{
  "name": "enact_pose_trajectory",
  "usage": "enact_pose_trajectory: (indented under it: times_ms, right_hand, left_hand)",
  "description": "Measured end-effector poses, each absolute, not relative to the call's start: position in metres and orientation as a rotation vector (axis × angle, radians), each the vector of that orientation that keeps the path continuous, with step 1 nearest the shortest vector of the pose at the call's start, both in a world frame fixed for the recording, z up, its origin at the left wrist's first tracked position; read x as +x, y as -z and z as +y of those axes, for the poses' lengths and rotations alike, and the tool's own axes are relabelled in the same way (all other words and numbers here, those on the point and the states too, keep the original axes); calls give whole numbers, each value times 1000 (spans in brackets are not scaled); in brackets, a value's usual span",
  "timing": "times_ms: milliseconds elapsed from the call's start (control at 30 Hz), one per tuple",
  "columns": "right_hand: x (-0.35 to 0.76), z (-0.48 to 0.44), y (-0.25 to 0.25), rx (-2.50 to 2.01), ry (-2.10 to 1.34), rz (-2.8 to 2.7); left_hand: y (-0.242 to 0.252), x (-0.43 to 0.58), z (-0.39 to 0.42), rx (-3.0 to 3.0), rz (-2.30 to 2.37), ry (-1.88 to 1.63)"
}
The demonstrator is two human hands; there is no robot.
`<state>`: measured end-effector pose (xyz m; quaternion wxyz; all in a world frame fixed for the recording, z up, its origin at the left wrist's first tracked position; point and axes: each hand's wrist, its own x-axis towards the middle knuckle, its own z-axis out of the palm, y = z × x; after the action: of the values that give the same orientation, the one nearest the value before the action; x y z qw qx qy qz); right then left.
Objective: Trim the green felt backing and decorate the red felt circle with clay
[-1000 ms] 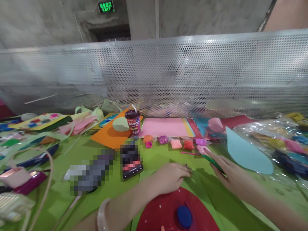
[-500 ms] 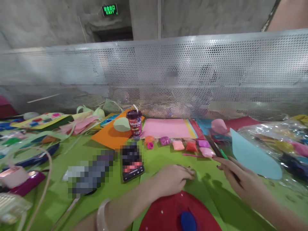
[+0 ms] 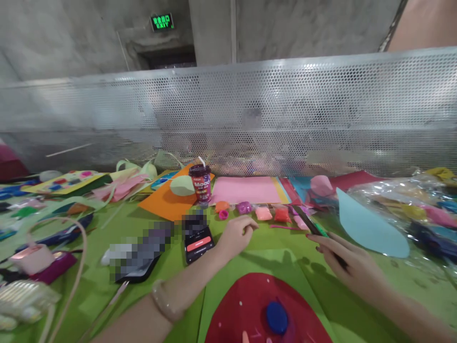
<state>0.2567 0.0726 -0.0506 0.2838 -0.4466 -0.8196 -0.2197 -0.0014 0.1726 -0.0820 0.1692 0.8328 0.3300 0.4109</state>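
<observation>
My left hand is over the table, just right of a phone and near the small packs of clay. Its fingers are curled together toward the thumb; whether anything is between them is hidden. In my right hand is a long dark tool with a green strip, its dark end pointing up and left toward the clay packs. Its exact kind is unclear. Below and between my hands, a red rounded piece with small pale dots and a blue disc lies on a green sheet.
A drink cup with a straw stands at the back, beside pink paper and orange paper. A red clay pack is among several in a row. Light blue paper and clear plastic are right; a cable is left.
My left hand has lifted off the top of the red piece and moved up and left, toward the phone. My right hand, still holding the dark tool, has shifted slightly left.
</observation>
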Motion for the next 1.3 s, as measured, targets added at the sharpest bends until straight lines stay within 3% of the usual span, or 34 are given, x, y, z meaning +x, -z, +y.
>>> enact_pose_trajectory:
  times_ms: [600,1000,1200,1300]
  right_hand:
    - [260,77,57,-1227,510,-2190]
    - [258,67,49,-1329,-9,-2195]
    - [261,76,41,-1333,51,-1999]
    - [258,76,44,-1364,-309,-1781]
  left_hand:
    - [68,-34,167,2319,1091,-1304]
    - [64,24,110,2714,547,-685]
    - [65,25,109,2752,446,-575]
    - [67,30,108,2769,387,-578]
